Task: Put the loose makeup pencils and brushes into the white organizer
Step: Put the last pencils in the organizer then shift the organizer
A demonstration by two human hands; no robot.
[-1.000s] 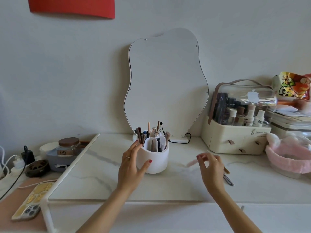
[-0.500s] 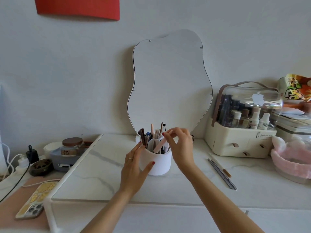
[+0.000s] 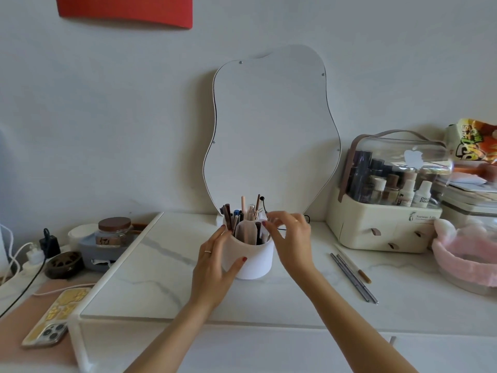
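Note:
The white round organizer (image 3: pixel 251 261) stands at the middle of the marble top, with several pencils and brushes upright in its compartments. My left hand (image 3: pixel 215 261) wraps around its left side, thumb on the front wall. My right hand (image 3: pixel 290 239) hovers at the organizer's right rim, fingers spread, nothing in them. To the right, two grey pencils (image 3: pixel 355 278) lie side by side on the marble. Beside them lies a thin white pencil with a brown tip (image 3: pixel 357 267).
A wavy mirror (image 3: pixel 269 130) leans on the wall behind the organizer. A cream cosmetics case (image 3: pixel 387 232) stands at the right, with a pink headband basket (image 3: pixel 465 254) further right. Left of the marble top are a jar (image 3: pixel 114 231), chargers and a phone (image 3: pixel 56 317).
My right hand carried a pink pencil from the right to the organizer, dropped it in, and now has its fingers spread at the rim. My left hand stayed on the organizer.

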